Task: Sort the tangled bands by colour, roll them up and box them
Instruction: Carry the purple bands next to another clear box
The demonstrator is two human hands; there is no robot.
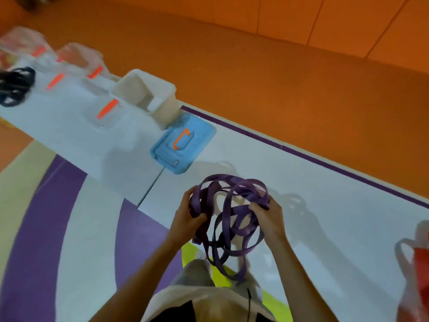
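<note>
While my left hand [186,217] and right hand [267,217] both clench fingers round the purple bands [242,209], yanking apart could tighten knots.

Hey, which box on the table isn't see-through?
The white bin, standing beside the blue lid. It is opaque, while the other boxes are clear plastic with orange latches.

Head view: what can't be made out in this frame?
All in the head view:
- purple bands: tangled loops overlap, so their count is unclear.
- black bands: blurred, cut by the left edge.
- clear containers: motion blur hides contents.
- plastic bag: cut by the right edge; red contents unidentifiable.
</note>
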